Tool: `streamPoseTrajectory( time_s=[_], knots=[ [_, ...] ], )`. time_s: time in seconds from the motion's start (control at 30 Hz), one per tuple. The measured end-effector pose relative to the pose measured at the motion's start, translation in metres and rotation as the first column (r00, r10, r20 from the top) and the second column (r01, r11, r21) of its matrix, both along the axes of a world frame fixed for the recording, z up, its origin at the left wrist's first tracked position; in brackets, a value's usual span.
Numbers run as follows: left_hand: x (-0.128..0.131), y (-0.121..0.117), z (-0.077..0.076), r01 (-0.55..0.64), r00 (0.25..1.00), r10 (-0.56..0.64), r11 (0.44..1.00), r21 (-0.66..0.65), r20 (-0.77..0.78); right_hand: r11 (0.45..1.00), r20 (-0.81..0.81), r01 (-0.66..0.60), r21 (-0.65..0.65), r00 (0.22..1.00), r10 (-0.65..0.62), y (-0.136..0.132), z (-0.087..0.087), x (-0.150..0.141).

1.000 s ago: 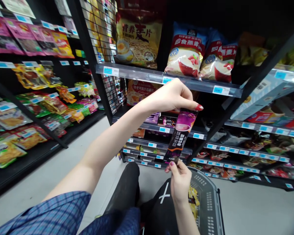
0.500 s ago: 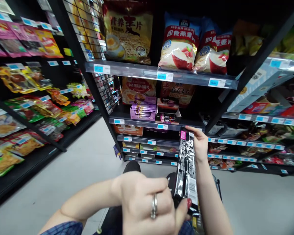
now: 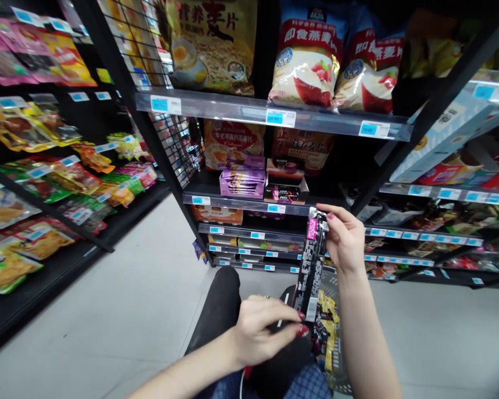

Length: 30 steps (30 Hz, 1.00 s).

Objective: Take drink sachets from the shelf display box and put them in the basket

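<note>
A long, slim black stick packet (image 3: 311,271) with a pink patch near its top and a white barcode patch near its bottom slants upright in front of me. My right hand (image 3: 346,237) pinches its upper end between thumb and fingers. At the lower end, my left hand (image 3: 261,327) has its thumb and fingertips closed on the packet's edge. Below and behind it is a grey slotted basket (image 3: 339,354) holding yellow sachets (image 3: 329,310) and dark wrappers, partly hidden by the packet and my right forearm.
Ahead stands a black shelf rack with oatmeal bags (image 3: 305,61), a purple sachet box (image 3: 242,183) and an open dark box (image 3: 286,191). Snack bags (image 3: 23,127) line the shelves at left. More shelves (image 3: 444,194) stand at right. My bent knee (image 3: 222,285) is above the grey floor.
My left hand has drawn back from near the camera, away from me, and sits lower on the packet's end. The packet appears narrower and less glaring. More of the basket shows.
</note>
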State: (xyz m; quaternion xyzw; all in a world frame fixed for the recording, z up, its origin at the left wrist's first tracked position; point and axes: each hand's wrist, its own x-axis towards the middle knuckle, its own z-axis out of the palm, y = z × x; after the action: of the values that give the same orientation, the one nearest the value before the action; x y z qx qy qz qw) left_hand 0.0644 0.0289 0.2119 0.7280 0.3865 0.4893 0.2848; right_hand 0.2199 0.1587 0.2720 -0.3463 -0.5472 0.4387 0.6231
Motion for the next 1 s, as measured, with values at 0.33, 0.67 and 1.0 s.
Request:
streamPoseTrajectory(
  time_s=[0.33, 0.67, 1.0],
  knots=[
    [0.016, 0.009, -0.029, 0.267, 0.846, 0.201, 0.642, -0.719, 0.494, 0.997, 0.335, 0.046, 0.068, 0.94, -0.066, -0.004, 0.0, 0.005],
    [0.018, 0.025, -0.058, 0.306, 0.852, 0.178, 0.593, -0.745, 0.492, 0.995, 0.549, -0.022, 0.1, 0.835, -0.037, -0.043, 0.013, 0.007],
    [0.025, 0.019, -0.057, 0.364, 0.828, 0.188, 0.535, -0.762, 0.528, 0.997, 0.567, 0.08, -0.01, 0.821, -0.06, -0.006, -0.013, 0.023]
  ],
)
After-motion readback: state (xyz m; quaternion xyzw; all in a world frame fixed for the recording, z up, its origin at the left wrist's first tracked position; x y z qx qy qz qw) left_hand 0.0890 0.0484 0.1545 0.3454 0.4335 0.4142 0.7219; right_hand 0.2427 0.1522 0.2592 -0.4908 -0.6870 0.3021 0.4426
